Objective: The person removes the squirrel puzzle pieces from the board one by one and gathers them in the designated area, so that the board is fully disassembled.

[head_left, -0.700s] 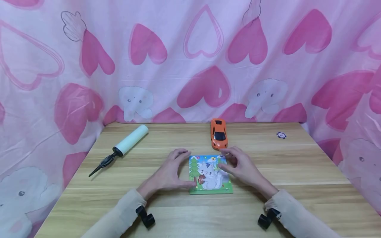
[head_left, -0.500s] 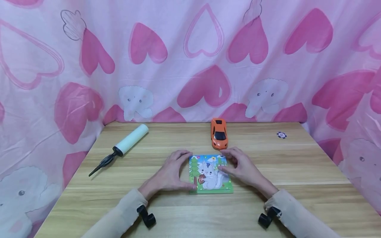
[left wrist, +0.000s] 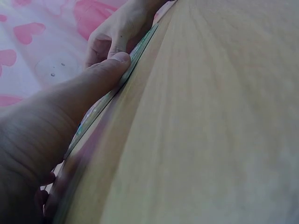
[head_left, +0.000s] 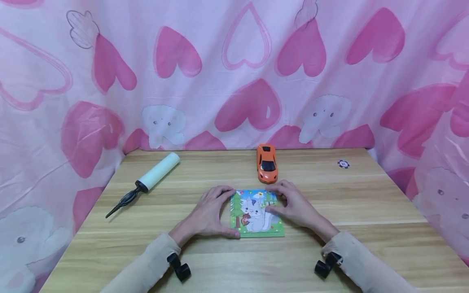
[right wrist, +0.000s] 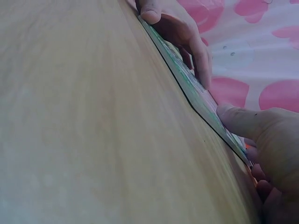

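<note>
While one puzzle board [head_left: 256,213] lies flat on the table [head_left: 366,211] just in front of one orange toy car [head_left: 267,163], it is gripped at its edges by curled fingers of left hand [head_left: 210,213] and right hand [head_left: 296,207]. One pump [head_left: 146,181] and one chip [head_left: 343,164] are noted left and right of the car. Board's right edge is hidden.

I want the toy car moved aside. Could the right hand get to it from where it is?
Probably yes: the right hand rests on the puzzle, the orange car just beyond its fingers, with bare table between.
</note>
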Motion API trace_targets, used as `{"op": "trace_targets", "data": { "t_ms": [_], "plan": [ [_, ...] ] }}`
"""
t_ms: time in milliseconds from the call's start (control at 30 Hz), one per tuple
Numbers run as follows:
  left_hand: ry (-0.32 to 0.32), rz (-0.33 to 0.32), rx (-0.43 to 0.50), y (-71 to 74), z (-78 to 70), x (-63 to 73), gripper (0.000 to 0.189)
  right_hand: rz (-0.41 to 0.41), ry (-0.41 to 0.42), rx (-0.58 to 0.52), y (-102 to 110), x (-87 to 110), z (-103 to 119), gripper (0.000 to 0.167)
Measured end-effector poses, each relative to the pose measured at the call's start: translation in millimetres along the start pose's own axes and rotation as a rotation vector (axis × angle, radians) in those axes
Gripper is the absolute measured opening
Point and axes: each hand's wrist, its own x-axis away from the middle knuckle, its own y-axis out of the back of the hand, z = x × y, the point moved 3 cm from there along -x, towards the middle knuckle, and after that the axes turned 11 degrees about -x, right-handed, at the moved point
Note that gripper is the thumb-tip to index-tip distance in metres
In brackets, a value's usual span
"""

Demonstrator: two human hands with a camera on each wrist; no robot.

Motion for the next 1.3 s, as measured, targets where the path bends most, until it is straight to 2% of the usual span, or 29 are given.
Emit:
{"op": "trace_targets", "data": {
  "t_ms": [400, 667, 1000, 1300],
  "plan": [
    [0.01, 0.001, 0.004, 1.4, 1.4, 0.6, 0.135, 0.012, -0.033, -0.006, -3.5, -1.6, 4.3, 0.063],
    [0.019, 0.007, 0.007, 1.2, 1.8, 0.3, 0.136, 0.048, -0.03, -0.042, 1.3, -1.0, 2.2, 0.054],
    [0.025, 0.006, 0.013, 0.5, 2.7, 0.5, 0.136, 0.053, 0.035, -0.047, 4.9, -2.9, -0.5, 0.049],
    [0.017, 0.01, 0.007, -0.5, 3.2, -0.4, 0.136, 0.058, 0.013, -0.07, 9.1, -0.4, 1.7, 0.056]
  ]
}}
